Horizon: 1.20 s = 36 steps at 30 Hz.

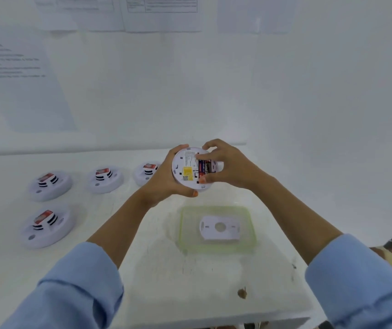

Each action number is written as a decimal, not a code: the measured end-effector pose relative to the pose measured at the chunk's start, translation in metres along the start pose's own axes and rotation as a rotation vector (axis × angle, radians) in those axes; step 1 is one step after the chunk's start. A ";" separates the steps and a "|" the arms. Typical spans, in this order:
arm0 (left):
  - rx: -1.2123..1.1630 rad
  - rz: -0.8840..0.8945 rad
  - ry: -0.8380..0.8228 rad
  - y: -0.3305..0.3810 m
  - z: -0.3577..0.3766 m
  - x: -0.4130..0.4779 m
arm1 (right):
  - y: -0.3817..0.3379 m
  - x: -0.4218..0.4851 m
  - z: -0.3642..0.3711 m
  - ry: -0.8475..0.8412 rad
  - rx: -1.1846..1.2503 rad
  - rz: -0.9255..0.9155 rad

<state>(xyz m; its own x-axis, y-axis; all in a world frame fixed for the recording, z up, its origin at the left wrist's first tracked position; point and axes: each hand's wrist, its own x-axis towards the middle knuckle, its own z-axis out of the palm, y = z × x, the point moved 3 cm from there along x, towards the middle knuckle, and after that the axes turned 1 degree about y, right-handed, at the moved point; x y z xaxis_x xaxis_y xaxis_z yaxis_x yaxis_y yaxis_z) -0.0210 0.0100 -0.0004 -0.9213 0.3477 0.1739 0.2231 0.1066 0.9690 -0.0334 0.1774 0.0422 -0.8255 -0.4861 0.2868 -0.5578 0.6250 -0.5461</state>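
Note:
A round white smoke detector [185,169] is held above the table with its underside facing me, showing a yellow label and a dark battery [206,167]. My left hand [166,184] grips the detector's left rim, fingers curled round it. My right hand [226,165] comes in from the right; its thumb and fingers pinch the battery in the detector's compartment. Below, a white mounting plate [220,227] with a round hole lies in a shallow clear tray with a green rim [181,224].
Several more white smoke detectors lie on the table at the left, such as one at the front left [47,227] and one further back [51,185]. Printed sheets [19,74] hang on the white wall. The table's front edge [214,320] is close to me.

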 end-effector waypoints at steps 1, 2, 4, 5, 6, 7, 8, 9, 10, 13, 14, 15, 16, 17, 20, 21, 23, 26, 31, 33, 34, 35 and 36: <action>-0.005 -0.001 0.004 -0.001 -0.001 0.007 | 0.005 0.006 -0.002 -0.009 -0.009 -0.005; -0.009 -0.001 0.009 -0.002 -0.002 0.013 | 0.009 0.012 -0.004 -0.013 -0.019 -0.013; -0.016 -0.005 0.018 -0.006 -0.003 0.023 | 0.017 0.023 -0.007 -0.016 -0.046 -0.031; -0.024 -0.009 0.025 -0.008 -0.003 0.027 | 0.021 0.028 -0.008 -0.023 -0.067 -0.043; -0.032 -0.014 0.030 -0.010 -0.004 0.030 | 0.024 0.032 -0.008 -0.035 -0.090 -0.056; -0.037 -0.020 0.033 -0.013 -0.005 0.033 | 0.026 0.035 -0.007 -0.054 -0.111 -0.066; -0.039 -0.026 0.034 -0.015 -0.006 0.035 | 0.028 0.038 -0.006 -0.078 -0.132 -0.076; -0.038 -0.032 0.034 -0.017 -0.007 0.037 | 0.029 0.040 -0.005 -0.108 -0.150 -0.082; -0.035 -0.037 0.031 -0.020 -0.009 0.038 | 0.031 0.042 -0.003 -0.135 -0.168 -0.086; -0.040 -0.050 0.023 -0.026 -0.014 0.044 | 0.033 0.046 0.000 -0.177 -0.233 -0.105; -0.046 -0.054 0.025 -0.027 -0.016 0.047 | 0.033 0.048 0.000 -0.181 -0.262 -0.117; -0.054 -0.059 0.026 -0.028 -0.018 0.049 | 0.033 0.050 0.001 -0.188 -0.289 -0.126; -0.064 -0.067 0.024 -0.029 -0.019 0.051 | 0.034 0.051 0.003 -0.190 -0.309 -0.131; -0.070 -0.072 0.020 -0.030 -0.020 0.053 | 0.035 0.053 0.004 -0.190 -0.325 -0.130; -0.064 -0.074 0.003 -0.031 -0.024 0.057 | 0.039 0.054 0.008 -0.151 -0.377 -0.172; -0.065 -0.072 0.000 -0.032 -0.024 0.058 | 0.040 0.054 0.009 -0.132 -0.402 -0.190; -0.073 -0.072 -0.005 -0.033 -0.026 0.060 | 0.038 0.054 0.010 -0.099 -0.464 -0.234; -0.088 -0.075 -0.014 -0.035 -0.028 0.064 | 0.034 0.051 0.014 -0.152 -0.402 -0.150; -0.086 -0.087 -0.031 -0.041 -0.033 0.066 | 0.040 0.057 0.013 -0.057 -0.336 -0.187; -0.071 -0.086 -0.033 -0.042 -0.033 0.065 | 0.043 0.058 0.012 -0.082 -0.281 -0.152; -0.068 -0.084 -0.034 -0.042 -0.033 0.065 | 0.044 0.058 0.012 -0.093 -0.244 -0.130; -0.065 -0.082 -0.035 -0.042 -0.033 0.065 | 0.044 0.058 0.012 -0.099 -0.214 -0.111; -0.060 -0.079 -0.038 -0.041 -0.034 0.065 | 0.044 0.058 0.012 -0.099 -0.186 -0.097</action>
<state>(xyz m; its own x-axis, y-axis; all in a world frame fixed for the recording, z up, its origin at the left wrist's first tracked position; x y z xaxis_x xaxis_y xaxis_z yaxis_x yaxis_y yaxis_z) -0.1007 -0.0035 -0.0232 -0.9224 0.3753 0.0907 0.1295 0.0794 0.9884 -0.1050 0.1695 0.0256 -0.7601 -0.6010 0.2470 -0.6477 0.6701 -0.3626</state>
